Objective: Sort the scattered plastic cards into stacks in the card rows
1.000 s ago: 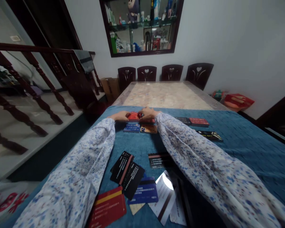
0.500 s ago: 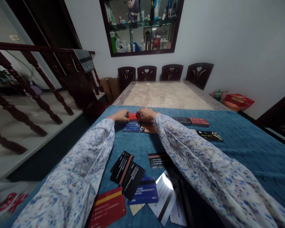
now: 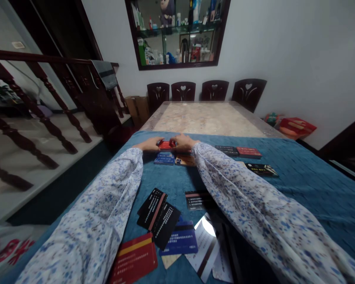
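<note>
Both my arms, in flowered sleeves, stretch far out over a blue cloth (image 3: 298,185). My left hand (image 3: 150,144) and my right hand (image 3: 182,143) meet at a red card (image 3: 166,145), each pinching one end of it with closed fingers. Just in front of the hands lie a blue card (image 3: 164,158) and an orange card (image 3: 185,160), flat on the cloth. The right hand hides part of the red card.
Several loose cards (image 3: 165,230) lie scattered near me. More cards (image 3: 248,152) sit to the right. Beyond the cloth the marble table top (image 3: 207,116) is bare, with chairs (image 3: 183,91) at its far end. A wooden stair railing (image 3: 47,102) runs along the left.
The hands have drawn a little closer together on the red card, which shows less than a second ago. Nothing else has moved.
</note>
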A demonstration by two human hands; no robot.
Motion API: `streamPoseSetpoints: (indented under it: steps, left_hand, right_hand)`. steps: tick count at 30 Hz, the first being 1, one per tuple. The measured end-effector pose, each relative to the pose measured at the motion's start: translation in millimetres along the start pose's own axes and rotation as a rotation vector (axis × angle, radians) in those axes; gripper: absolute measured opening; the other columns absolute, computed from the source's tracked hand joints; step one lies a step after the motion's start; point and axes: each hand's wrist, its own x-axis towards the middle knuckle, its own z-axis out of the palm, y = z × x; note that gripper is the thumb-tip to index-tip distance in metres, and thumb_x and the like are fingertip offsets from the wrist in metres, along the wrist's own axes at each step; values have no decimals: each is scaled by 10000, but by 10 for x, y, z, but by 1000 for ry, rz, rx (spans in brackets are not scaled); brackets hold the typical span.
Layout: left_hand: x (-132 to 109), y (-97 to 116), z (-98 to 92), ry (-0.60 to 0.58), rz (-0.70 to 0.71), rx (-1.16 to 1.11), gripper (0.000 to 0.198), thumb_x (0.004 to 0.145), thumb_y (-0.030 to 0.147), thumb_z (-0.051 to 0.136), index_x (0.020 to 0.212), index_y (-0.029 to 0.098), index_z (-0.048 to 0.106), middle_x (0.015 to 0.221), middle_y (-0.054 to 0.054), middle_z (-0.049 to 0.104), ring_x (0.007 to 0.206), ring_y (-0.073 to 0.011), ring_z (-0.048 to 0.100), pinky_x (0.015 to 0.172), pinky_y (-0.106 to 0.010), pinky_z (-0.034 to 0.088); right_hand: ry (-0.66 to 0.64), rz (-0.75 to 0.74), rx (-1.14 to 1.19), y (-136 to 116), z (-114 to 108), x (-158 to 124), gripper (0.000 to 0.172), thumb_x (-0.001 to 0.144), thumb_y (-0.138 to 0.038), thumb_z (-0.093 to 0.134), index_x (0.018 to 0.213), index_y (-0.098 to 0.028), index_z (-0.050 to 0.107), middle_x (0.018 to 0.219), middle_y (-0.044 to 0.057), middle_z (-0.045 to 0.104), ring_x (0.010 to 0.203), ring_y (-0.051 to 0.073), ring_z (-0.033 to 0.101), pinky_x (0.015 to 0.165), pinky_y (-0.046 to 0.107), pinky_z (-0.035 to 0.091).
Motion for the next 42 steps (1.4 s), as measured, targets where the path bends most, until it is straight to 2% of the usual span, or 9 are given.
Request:
streamPoseSetpoints:
  steps: [4,8,11,16,21,27,31,36,42]
  left_hand:
    - [-3,42,-18,-2,-5,-18,724,694,219,629,1413,157,574,1377,-109,657,1236,-299,620,1070,-325,480]
    - [5,100,-45,6,11,7,507,676,174,633,1179,155,693,1224,-99,688,1062,-246,662,959,-277,507]
    - [4,145,-50,6,19,-3,387,667,147,643,1048,150,706,1113,-74,705,984,-225,643,896,-269,505]
    - [-1,190,-45,-15,-10,-81,396,680,123,651,1074,132,695,991,-45,730,937,-237,630,862,-294,507]
    - [9,192,-56,-37,-50,-107,450,671,122,645,1118,138,700,1029,-44,737,975,-252,644,901,-312,505]
    - [16,220,-72,-64,-69,-83,436,655,124,653,1086,130,713,986,-46,748,955,-246,637,891,-301,506]
    - [15,239,-77,-73,-73,-67,518,658,128,670,1176,123,694,1103,-73,748,1048,-264,632,939,-294,502]
    - [19,208,-59,-31,-58,-46,640,665,151,712,1301,149,639,1286,-86,695,1188,-274,600,1034,-287,470]
    - [38,136,2,21,-11,-25,625,664,130,731,1282,103,639,1214,-108,698,1114,-273,621,996,-312,484]
  right_hand:
    - [-6,-1,-23,-22,-26,-30,444,875,-378,659,1307,-274,661,1356,87,666,1257,318,543,993,423,453]
    - [-24,11,-59,-67,-51,-53,489,887,-434,657,1317,-202,648,1385,156,640,1276,349,508,995,454,440]
    - [-32,6,-76,-96,-61,-59,477,883,-449,672,1263,-161,676,1382,191,630,1288,365,491,1003,467,433]
    - [-23,8,-94,-105,-58,-55,449,884,-457,675,1235,-178,698,1378,176,635,1296,367,499,1003,461,444]
    - [-17,25,-75,-88,-53,-12,397,839,-424,729,1191,-240,727,1338,119,678,1253,342,557,962,413,469]
    - [-32,42,-75,-93,-65,13,430,819,-411,745,1212,-236,727,1330,119,686,1233,341,581,938,398,485]
    - [-40,39,-75,-107,-73,-17,424,845,-418,709,1228,-236,710,1367,120,661,1253,336,567,952,400,483]
    - [-38,41,-95,-120,-74,-60,485,859,-442,685,1297,-235,672,1380,134,645,1313,360,514,994,447,470]
    - [-14,31,-88,-88,-44,-66,538,827,-456,718,1318,-245,660,1381,141,639,1320,360,503,1000,453,464]
